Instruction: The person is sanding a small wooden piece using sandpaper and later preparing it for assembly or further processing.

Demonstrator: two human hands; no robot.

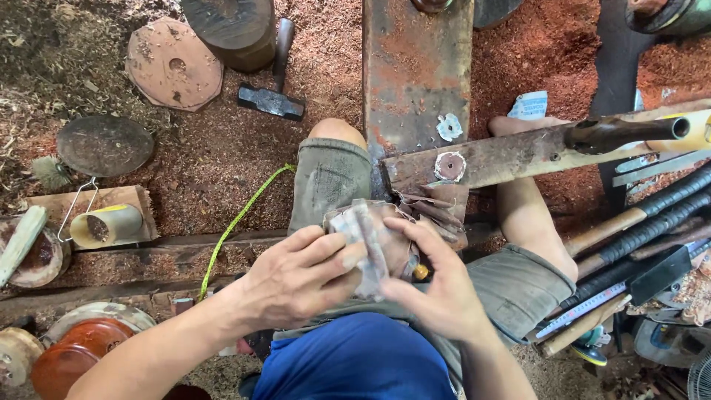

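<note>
- Left hand (296, 278) and right hand (437, 292) both closed around a worn, crumpled sheet of sandpaper (370, 237), held over the lap just in front of the rusty wooden beam (489, 157).
- Left grip pinching the sheet from the left, right grip clamped on its right edge; a small orange piece (421, 272) peeking between the fingers, kind unclear.
- Hammer (272, 92) lying untouched on sawdust, well apart.
- Reddish turned bowl (74, 359) at lower left seemingly finished; handled tools (644, 226) resting at right.
- Judged mid-way: sheet being folded or readied, sanding not visibly begun.
</note>
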